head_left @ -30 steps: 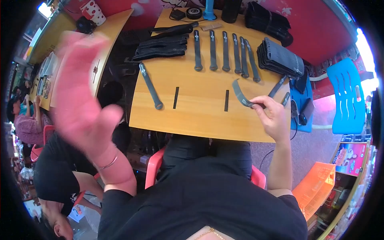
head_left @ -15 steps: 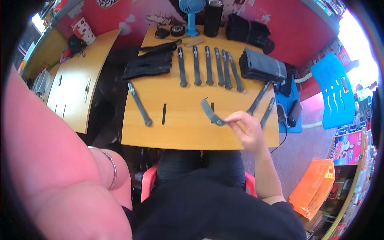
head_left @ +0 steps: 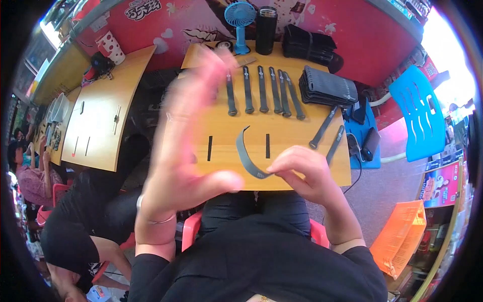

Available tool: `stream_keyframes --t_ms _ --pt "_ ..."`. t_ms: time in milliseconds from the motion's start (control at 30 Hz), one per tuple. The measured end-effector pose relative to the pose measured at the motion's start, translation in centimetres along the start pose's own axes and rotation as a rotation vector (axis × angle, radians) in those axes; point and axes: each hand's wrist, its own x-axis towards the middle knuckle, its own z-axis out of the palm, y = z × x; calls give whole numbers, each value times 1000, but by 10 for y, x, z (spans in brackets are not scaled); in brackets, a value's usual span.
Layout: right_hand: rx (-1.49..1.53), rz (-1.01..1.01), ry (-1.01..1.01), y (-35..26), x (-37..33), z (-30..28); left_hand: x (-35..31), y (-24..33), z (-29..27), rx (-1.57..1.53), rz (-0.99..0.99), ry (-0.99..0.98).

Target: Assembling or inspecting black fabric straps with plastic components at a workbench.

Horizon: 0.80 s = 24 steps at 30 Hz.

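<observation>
Between the thumb and fingers of my right hand (head_left: 307,173) is one end of a dark grey strap (head_left: 243,153), which curves up and away to the left above the table's front half. My left hand (head_left: 186,151), partly smeared by motion, is raised over the left side of the table, fingers stretched and thumb apart, holding nothing. Behind the strap, several similar grey straps (head_left: 262,90) lie in a row. Two more, including a slanted strap (head_left: 323,128), rest at the right edge. My left hand hides things on the table's left part.
The wooden table (head_left: 231,173) bears two black strips (head_left: 267,146). At its back stand a blue fan (head_left: 239,16), a black tumbler (head_left: 265,30) and a black bundle (head_left: 308,44); a grey-black stack (head_left: 328,84) lies right. A blue chair (head_left: 417,116) and an orange basket (head_left: 397,236) are rightward. People (head_left: 70,221) are at left.
My left arm has swung from close at the left to over the table, its hand now in view. My right hand has come slightly nearer and left, with the strap more upright.
</observation>
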Motion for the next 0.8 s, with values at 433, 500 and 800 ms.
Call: stream_keyframes --t_ms 433,500,800 --pt "120 391 -208 22 -39 27 -90 -53 28 -366 -458 -247" --pt "324 674 -34 26 -46 38 -95 -56 28 -498 -599 -197" --pt "533 603 -500 13 -40 35 -92 -70 26 -1072 -354 193"
